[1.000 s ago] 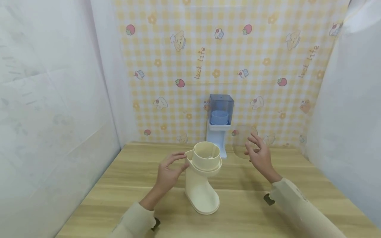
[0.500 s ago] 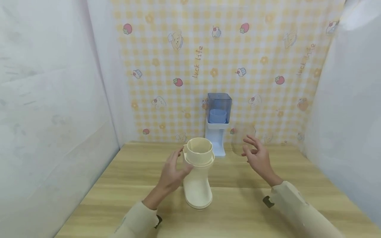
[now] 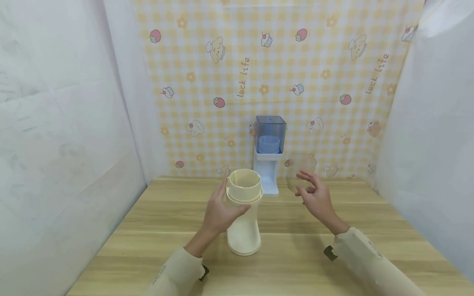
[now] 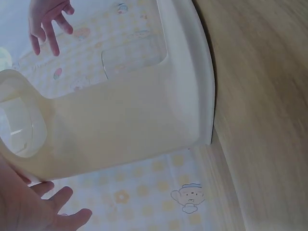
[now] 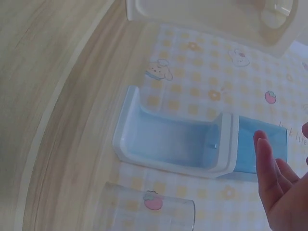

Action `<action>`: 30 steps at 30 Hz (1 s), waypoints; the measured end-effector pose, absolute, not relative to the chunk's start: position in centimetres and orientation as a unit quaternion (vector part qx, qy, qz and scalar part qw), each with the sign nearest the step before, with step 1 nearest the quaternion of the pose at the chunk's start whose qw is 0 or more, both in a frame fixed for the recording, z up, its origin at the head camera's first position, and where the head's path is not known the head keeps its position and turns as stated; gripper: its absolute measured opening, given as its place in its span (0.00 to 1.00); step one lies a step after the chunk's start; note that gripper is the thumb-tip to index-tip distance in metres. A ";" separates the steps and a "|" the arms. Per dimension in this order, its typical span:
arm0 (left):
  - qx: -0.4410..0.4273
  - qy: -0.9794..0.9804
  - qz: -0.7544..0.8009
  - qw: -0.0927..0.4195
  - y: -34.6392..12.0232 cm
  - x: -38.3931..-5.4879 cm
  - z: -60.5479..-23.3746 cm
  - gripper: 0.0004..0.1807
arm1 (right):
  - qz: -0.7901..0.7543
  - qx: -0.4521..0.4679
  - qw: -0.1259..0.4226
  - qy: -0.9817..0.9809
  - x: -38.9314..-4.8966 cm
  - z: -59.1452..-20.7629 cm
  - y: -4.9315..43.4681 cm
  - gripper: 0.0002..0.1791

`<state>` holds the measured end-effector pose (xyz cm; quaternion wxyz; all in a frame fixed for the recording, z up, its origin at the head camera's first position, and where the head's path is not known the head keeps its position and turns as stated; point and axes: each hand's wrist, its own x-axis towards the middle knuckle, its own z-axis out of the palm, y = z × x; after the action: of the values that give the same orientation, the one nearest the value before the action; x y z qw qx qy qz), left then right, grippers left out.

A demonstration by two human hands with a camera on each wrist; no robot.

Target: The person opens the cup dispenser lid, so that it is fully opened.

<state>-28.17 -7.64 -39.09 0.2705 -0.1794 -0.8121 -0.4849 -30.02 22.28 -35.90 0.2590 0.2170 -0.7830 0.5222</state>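
A cream plastic dispenser stand (image 3: pixel 242 234) stands upright on the table, with an upright round cup (image 3: pixel 245 193) at its top. My left hand (image 3: pixel 218 211) holds it from the left near the top, the thumb lying across its front and the fingers along its far left side. In the left wrist view the stand (image 4: pixel 120 122) lies sideways across the picture beside those fingertips. My right hand (image 3: pixel 316 201) hovers on the right with loosely bent fingers and nothing in them. Behind it stands a clear see-through cover (image 3: pixel 301 162), apart from the fingers in the right wrist view.
At the back, against the yellow checked cloth (image 3: pixel 240 41), stands a white and blue dispenser (image 3: pixel 266 168) with a see-through blue cover (image 3: pixel 270 125). White sheets (image 3: pixel 66 123) wall off both sides of the wooden table (image 3: pixel 296 255).
The cream stand has turned and shifted a little left and away from me. My left hand has gone from fingertips at its edge to a fuller hold. The right hand has hardly moved.
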 end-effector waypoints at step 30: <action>-0.135 -0.871 -0.331 0.337 -9.0 -32.3 -37.9 0.51 | 0.517 0.148 0.235 -0.810 -31.3 -36.1 20.8 0.30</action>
<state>-32.25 -9.00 -37.94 0.3372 -0.1347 -0.8711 -0.3306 -31.34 20.78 -36.14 0.2346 0.1484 -0.8097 0.5170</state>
